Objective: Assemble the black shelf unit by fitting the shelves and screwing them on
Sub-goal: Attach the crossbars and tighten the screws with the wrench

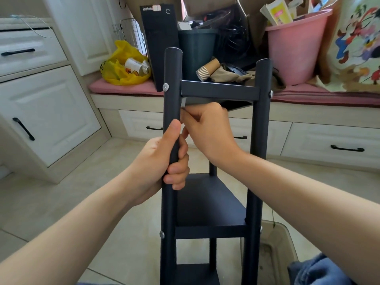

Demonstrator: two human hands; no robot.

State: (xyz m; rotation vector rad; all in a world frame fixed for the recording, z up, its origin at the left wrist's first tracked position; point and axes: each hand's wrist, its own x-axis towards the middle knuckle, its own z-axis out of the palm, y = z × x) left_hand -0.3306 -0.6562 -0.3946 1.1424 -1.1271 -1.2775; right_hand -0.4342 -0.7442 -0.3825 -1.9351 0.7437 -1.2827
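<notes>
The black shelf unit stands upright on the floor right in front of me, with round posts and three shelves in view. My left hand grips the left front post about midway up. My right hand is tucked just under the top shelf, next to that post, and pinches a thin silver tool whose tip points up at the shelf's underside. Silver screw heads show on the left post at the top shelf and at the middle shelf.
Behind the unit runs a window bench with a pink cushion, holding a yellow bag, a black computer case, a dark bin and a pink bucket. White drawers stand at left. A clear container sits at lower right.
</notes>
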